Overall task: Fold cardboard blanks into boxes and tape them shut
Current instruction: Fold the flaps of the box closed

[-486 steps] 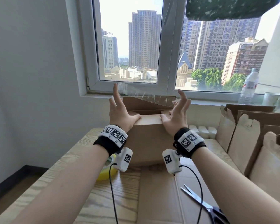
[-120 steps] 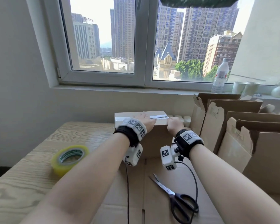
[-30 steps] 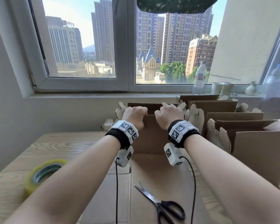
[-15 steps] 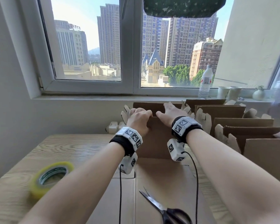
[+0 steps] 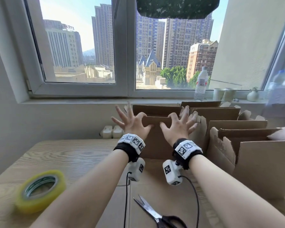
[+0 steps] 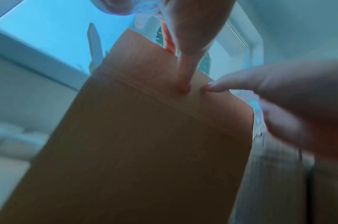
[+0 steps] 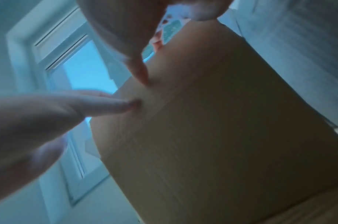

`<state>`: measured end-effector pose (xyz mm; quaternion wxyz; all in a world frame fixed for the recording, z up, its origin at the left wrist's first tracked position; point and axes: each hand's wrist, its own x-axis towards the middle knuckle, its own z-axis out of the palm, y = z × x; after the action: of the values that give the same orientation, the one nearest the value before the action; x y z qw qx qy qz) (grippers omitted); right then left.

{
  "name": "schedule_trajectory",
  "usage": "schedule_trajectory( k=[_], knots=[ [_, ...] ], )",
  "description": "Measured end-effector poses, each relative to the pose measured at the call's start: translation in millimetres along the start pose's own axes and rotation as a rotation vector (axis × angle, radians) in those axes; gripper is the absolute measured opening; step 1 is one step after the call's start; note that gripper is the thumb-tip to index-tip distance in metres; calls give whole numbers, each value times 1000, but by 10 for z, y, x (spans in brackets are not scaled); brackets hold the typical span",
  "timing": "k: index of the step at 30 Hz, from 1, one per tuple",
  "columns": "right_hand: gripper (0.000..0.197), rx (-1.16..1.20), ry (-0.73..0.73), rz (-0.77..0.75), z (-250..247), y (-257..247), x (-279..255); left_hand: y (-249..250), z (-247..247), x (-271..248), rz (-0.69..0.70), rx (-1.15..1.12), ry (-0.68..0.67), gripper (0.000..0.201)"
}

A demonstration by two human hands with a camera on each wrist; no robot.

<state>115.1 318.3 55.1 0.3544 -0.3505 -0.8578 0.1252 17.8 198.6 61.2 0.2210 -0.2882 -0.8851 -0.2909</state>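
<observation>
On the table [image 5: 59,155], both hands' fingers [image 5: 120,112] have uncurled off the box [image 5: 156,142].

My fingertips [image 6: 184,88] press matt brown cardboard, the box [image 5: 156,142] faintly ribbed with corrugation; the table [image 5: 69,155] at lower left is pale grained wood, the tape roll [image 5: 39,191] glossy yellowish plastic, the scissors [image 5: 161,217] bright metal with black handles

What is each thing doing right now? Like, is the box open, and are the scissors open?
Box: upright, top open.
Left hand: fingers spread, fingertips touching the box.
Right hand: fingers spread, fingertips touching the box.
Other boxes: upright, tops open.
Tape roll: lying flat on the table, untouched.
Scissors: blades slightly open, lying on flat cardboard.
Water bottle: upright on the windowsill.
</observation>
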Motion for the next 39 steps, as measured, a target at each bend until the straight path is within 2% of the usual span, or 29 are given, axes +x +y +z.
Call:
schedule_trajectory(
  k=[2,5,9,13,18,23,28,32,35,39],
  knots=[
    [40,182,-2,85,24,105,29,-28,1,-22,-139,-223,-1,28],
    [43,363,20,29,12,174,7,-79,-36,-50,-149,-429,42,32],
    [46,353,-16,0,28,196,6,-79,-79,-21,-128,-414,-7,33],
    [43,401,-12,-55,17,270,95,-168,-78,76,-53,-392,21,30],
    [33,441,-38,-30,-36,317,206,-236,-32,223,-22,-370,-93,27],
    [32,486,57,-37,19,338,385,-177,87,316,20,-467,-23,17],
    [39,417,-18,-41,184,402,487,-164,254,308,60,-472,-16,32],
    [62,347,-104,-15,216,404,500,-175,298,367,69,-484,-60,43],
    [79,324,-103,-2,189,377,421,-181,235,334,24,-468,-122,69],
    [86,261,-11,-29,121,279,245,-201,57,238,-59,-479,-175,96]
  ],
)
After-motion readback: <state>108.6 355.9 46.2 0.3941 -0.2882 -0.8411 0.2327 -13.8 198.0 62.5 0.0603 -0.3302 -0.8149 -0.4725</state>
